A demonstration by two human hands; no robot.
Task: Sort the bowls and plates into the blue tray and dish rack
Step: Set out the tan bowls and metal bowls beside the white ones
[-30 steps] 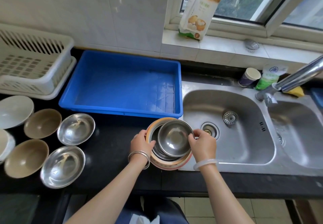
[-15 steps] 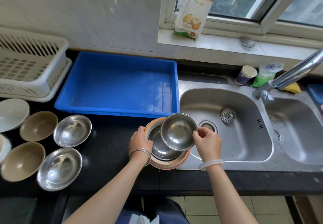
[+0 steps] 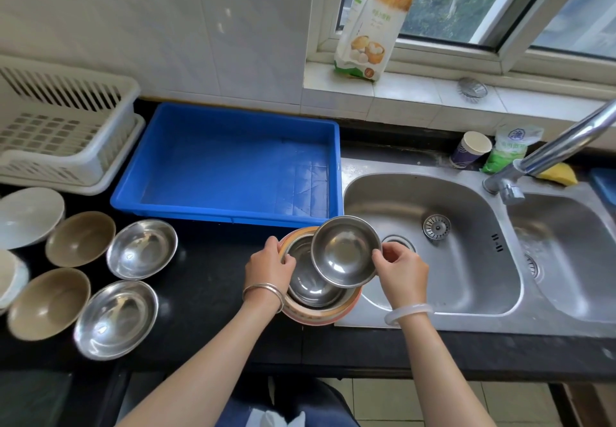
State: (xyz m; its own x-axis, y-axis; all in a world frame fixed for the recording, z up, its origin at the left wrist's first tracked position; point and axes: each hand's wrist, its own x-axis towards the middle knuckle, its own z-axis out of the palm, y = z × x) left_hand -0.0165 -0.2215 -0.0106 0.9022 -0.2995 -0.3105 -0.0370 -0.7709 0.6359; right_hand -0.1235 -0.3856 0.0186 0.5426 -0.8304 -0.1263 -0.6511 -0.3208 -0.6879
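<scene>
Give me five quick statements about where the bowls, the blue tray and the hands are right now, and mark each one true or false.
1. The blue tray has nothing in it. True.
2. The right hand holds a small steel bowl by its rim. True.
3. The left hand rests flat on the counter, away from the dishes. False: it grips the edge of the bowl stack.
4. Two steel bowls sit on the counter to the left, near two tan bowls. True.
5. The white dish rack is full of plates. False: no plates show in it.
</scene>
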